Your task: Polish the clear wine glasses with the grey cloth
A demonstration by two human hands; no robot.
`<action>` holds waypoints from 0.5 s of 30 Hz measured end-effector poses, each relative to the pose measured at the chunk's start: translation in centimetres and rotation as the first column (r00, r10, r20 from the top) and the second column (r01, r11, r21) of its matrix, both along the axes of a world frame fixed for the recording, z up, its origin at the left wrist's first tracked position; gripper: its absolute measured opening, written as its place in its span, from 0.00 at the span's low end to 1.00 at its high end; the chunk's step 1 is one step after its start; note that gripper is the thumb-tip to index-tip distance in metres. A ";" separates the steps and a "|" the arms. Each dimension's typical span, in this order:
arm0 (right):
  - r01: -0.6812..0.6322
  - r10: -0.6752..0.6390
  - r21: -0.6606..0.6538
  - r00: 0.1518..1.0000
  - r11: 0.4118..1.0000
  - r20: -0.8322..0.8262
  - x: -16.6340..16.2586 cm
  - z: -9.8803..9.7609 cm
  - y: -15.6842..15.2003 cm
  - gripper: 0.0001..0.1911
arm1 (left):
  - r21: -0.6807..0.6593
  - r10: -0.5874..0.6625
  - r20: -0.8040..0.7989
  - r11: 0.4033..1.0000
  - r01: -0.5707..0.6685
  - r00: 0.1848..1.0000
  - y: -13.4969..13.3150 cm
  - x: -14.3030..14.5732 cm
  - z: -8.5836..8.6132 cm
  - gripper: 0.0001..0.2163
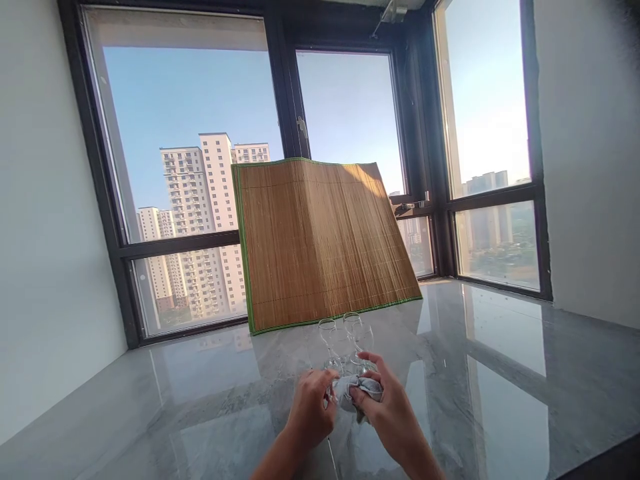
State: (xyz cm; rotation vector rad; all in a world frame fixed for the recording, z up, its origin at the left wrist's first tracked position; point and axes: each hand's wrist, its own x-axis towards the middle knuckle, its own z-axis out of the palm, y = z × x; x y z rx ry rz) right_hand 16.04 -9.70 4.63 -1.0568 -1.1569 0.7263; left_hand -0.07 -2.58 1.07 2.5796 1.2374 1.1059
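Observation:
My right hand (387, 407) is closed around a crumpled pale grey cloth (347, 393), thumb pressed into its folds. Close beside it, my left hand (313, 403) is curled with its fingertips at the cloth's left end. It grips what looks like a clear glass, mostly hidden by the fingers and the cloth. Just beyond the hands stand clear stemmed glasses, one on the left (328, 333) and one on the right (353, 328), upright on the glossy grey marbled surface (225, 407). Their lower parts are partly hidden behind my hands.
A brown bamboo mat (320, 247) with green edging leans, slightly folded, against the dark-framed window (280, 80) behind the glasses. White walls (45, 200) flank the surface. Window light reflects on the stone at right, and tall buildings (215, 180) stand outside.

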 end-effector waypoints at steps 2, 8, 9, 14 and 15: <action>-0.038 0.037 -0.007 0.989 0.999 -0.145 -0.2 0.4 -0.2 0.30 | -0.023 -0.021 0.029 0.999 0.021 0.999 -0.1 0.0 0.0 0.16; -0.104 0.110 0.037 0.942 0.994 -0.316 -0.1 1.3 -1.0 0.39 | -0.081 -0.027 0.190 0.996 0.043 0.981 0.0 -0.1 -0.5 0.14; -0.129 0.139 0.053 0.938 0.990 -0.318 0.0 1.4 -1.1 0.40 | -0.098 -0.026 0.233 0.994 0.050 0.972 0.1 -0.1 -0.6 0.13; -0.259 0.284 0.123 0.916 0.958 -0.285 0.4 2.0 -2.1 0.41 | -0.204 0.024 0.448 0.976 0.076 0.894 0.8 0.0 -0.6 0.09; -0.257 0.284 0.139 0.928 0.956 -0.242 0.4 2.2 -2.4 0.40 | -0.227 0.052 0.487 0.971 0.069 0.872 1.0 0.0 -0.5 0.09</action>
